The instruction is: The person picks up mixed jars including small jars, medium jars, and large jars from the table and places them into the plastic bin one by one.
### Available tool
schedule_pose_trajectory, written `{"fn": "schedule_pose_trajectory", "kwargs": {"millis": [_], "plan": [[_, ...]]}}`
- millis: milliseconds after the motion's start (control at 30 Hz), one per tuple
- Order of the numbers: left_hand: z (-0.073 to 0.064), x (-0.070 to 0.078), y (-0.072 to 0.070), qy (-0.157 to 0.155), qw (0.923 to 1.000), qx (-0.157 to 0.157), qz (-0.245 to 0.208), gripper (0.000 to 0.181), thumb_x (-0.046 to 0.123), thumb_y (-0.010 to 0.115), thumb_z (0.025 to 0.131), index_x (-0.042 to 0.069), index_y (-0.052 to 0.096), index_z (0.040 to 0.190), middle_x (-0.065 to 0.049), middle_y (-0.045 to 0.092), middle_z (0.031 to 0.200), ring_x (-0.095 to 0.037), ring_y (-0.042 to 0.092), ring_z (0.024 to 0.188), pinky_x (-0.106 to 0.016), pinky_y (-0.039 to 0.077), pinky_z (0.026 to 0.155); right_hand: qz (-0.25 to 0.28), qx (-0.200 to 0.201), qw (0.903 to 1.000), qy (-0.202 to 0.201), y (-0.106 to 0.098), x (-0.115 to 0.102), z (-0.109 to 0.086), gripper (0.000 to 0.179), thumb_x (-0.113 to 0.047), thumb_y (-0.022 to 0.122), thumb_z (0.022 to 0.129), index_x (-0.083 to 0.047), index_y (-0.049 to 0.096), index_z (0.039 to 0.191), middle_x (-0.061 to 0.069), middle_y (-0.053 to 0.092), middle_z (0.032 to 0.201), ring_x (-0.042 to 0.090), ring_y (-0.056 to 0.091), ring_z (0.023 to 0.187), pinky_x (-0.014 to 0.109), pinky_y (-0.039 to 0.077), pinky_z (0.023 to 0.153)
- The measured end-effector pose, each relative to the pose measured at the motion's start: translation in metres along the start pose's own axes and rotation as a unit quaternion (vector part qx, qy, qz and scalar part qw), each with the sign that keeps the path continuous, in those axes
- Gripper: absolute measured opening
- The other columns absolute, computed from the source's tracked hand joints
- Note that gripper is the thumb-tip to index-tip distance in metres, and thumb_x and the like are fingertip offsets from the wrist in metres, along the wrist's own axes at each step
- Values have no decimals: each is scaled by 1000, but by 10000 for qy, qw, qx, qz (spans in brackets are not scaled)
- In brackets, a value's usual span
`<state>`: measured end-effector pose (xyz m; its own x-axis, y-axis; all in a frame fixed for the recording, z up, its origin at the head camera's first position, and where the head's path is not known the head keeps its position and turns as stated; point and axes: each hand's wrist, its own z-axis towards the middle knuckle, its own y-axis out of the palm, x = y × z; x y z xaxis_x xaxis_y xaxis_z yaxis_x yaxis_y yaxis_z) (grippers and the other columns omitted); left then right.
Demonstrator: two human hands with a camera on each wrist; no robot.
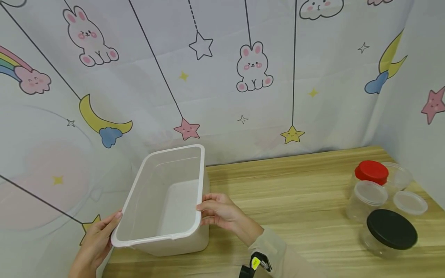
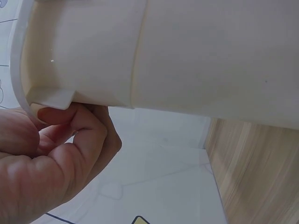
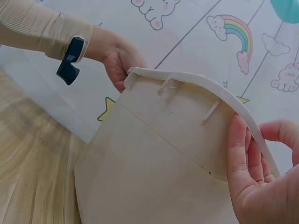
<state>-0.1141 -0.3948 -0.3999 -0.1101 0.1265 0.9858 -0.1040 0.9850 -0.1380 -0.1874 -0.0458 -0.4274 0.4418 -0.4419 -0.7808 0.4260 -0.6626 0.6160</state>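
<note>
A white rectangular plastic bin (image 1: 180, 204) with a rolled rim stands at the left of the wooden table, its inside bare in the head view. My left hand (image 1: 95, 239) grips the rim at the near left corner; in the left wrist view, the curled fingers (image 2: 88, 135) reach under the lip. On the right long side, my right hand (image 1: 220, 212) pinches the rim, thumb over the edge and fingers against the outer wall. The right wrist view shows the bin's outer wall (image 3: 154, 154) with small ribs below the rim.
Several clear plastic jars cluster at the table's right: one with a red lid (image 1: 371, 172), one with a black lid (image 1: 392, 229), one with a translucent lid (image 1: 370, 192). A loose-looking clear lid (image 1: 410, 202) is beside them. A cartoon-printed cloth (image 1: 222, 96) hangs behind the wooden table (image 1: 278, 204).
</note>
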Motion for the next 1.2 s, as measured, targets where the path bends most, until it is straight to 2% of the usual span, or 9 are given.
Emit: {"fn": "schedule_pose_trajectory", "kwargs": {"millis": [500, 867, 1200], "plan": [[2, 0, 5, -77, 9999, -46, -118, 32, 22, 50, 106, 45, 70, 97, 23, 66, 105, -5, 64, 91, -26, 58, 69, 44, -86, 9999, -52, -3, -2, -5, 14, 8, 61, 87, -1, 55, 96, 7, 65, 80, 15, 64, 66, 25, 58, 56], [0, 0, 5, -409, 9991, 55, -95, 28, 28, 53, 105, 48, 69, 93, 28, 63, 104, -2, 62, 93, -26, 58, 72, 5, -119, 9999, -46, -2, -1, -9, 15, 7, 62, 87, -2, 55, 96, 7, 66, 81, 15, 66, 66, 26, 58, 58], [0, 0, 10, -193, 9997, 47, -148, 29, 25, 52, 105, 46, 70, 95, 26, 66, 105, -6, 65, 90, -26, 59, 69, -12, -85, 9999, -142, -5, -3, -14, 16, 7, 61, 88, -5, 54, 96, 4, 68, 84, 14, 66, 67, 25, 58, 57]]}}
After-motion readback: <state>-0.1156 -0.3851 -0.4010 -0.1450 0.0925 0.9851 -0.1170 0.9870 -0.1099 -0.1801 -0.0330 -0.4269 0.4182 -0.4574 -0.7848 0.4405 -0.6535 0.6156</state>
